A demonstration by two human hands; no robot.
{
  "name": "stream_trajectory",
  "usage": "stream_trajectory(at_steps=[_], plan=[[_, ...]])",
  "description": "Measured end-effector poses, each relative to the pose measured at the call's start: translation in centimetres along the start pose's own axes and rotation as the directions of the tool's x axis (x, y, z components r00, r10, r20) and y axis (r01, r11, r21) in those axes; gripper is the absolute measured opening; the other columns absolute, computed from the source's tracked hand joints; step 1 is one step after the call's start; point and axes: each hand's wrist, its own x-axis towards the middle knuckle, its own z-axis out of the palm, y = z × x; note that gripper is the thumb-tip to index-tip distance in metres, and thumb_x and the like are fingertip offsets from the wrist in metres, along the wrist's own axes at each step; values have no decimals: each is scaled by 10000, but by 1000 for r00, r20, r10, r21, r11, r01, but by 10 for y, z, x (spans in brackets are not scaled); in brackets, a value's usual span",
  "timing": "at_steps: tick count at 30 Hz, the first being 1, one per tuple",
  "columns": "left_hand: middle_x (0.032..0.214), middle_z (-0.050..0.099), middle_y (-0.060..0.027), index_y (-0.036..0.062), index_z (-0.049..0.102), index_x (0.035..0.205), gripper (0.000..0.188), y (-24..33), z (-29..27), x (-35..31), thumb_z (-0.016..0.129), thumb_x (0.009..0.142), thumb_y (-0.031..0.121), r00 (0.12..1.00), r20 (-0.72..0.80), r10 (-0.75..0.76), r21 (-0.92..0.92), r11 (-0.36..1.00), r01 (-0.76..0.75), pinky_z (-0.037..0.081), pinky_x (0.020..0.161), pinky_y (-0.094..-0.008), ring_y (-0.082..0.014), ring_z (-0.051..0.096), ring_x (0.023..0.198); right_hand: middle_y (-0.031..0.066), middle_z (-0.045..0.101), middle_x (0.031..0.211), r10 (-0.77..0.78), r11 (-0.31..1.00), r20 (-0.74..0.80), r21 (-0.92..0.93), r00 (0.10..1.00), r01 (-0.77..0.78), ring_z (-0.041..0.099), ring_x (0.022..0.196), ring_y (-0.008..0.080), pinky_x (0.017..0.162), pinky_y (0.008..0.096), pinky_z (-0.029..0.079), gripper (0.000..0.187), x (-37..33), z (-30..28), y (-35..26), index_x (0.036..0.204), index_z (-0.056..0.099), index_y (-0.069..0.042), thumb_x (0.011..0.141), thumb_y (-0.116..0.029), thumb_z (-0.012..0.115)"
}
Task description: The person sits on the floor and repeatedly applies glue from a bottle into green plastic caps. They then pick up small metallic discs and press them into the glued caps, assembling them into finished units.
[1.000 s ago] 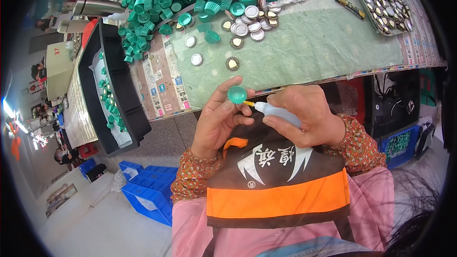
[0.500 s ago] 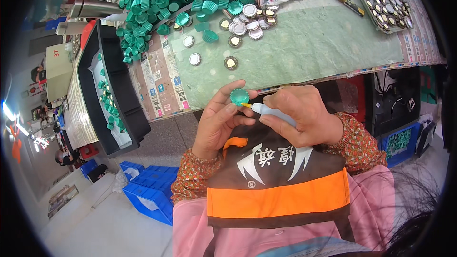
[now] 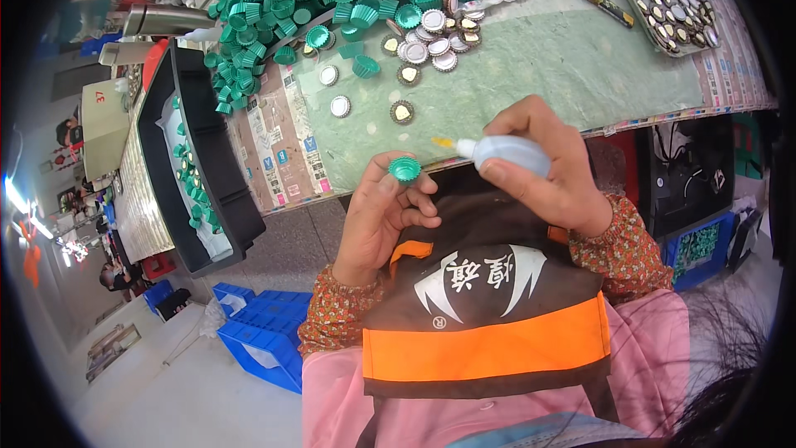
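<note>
Handwork at the near edge of a long counter [image 3: 274,145] covered in printed paper, with a pale green sheet [image 3: 580,75] laid over much of it. The left hand [image 3: 375,220] grasps a small, round, green fluted cup [image 3: 405,168] between thumb and fingertips, its open side up and its remaining fingers curled below. The cup is raised clear of the person's lap, just in front of the counter's edge. The right hand [image 3: 557,182] is closed around a translucent, pale squeeze bottle [image 3: 516,152] with a white neck and a slim yellow tip [image 3: 442,142], blurred here. The tip points leftward, near the cup but apart from it.

Beyond the hands, on the sheet: two loose silvery round discs [image 3: 340,106], a dark-rimmed cap with a pale centre [image 3: 401,112], and a small cluster of similar round pieces [image 3: 431,40]. Behind and to the left rises a large heap of green fluted cups [image 3: 274,8]. To the right lie a black-and-yellow pen-shaped stick [image 3: 607,7] and a flat tray crowded with dark-rimmed caps [image 3: 673,56]. At left stands a deep black plastic bin [image 3: 217,166], lined in white, holding more green pieces.
</note>
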Motion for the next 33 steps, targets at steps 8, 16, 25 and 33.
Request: stream_trajectory(at_steps=[8, 16, 25, 33], plan=[[1194, 605, -178, 97, 387, 1307, 397, 4, 7, -1, 586, 974, 19, 981, -108, 162, 132, 980, -148, 649, 820, -380, -222, 684, 1002, 44, 651, 955, 105, 989, -137, 120, 985, -88, 600, 839, 87, 725, 246, 479, 301, 5, -15, 4, 1099, 567, -14, 896, -148, 744], [1237, 572, -129, 103, 374, 1365, 500, 3, 9, 0, 594, 941, -43, 949, -144, 281, 303, 925, -229, 621, 886, -376, -183, 634, 1059, 50, 654, 1002, 99, 994, -202, 56, 974, -89, 598, 880, 92, 774, 255, 486, 299, 9, -23, 14, 1143, 577, -12, 918, -136, 729], [1233, 566, -75, 64, 453, 1449, 504, 14, 17, 1, 588, 967, 5, 962, -166, 216, 384, 913, -139, 598, 917, -341, -148, 608, 1082, 62, 628, 1060, 18, 982, -293, -174, 956, -72, 580, 956, 141, 845, 296, 480, 284, 19, -50, 30, 1188, 582, -18, 956, -149, 680], [1104, 596, -87, 110, 421, 1432, 457, 28, 12, 1, 581, 1005, 81, 944, -66, 324, 326, 901, -286, 599, 820, -314, -156, 632, 965, 147, 624, 1076, -96, 881, -329, -467, 939, -73, 562, 980, 322, 890, 416, 446, 268, 38, -72, 37, 1180, 583, -26, 956, -160, 645]])
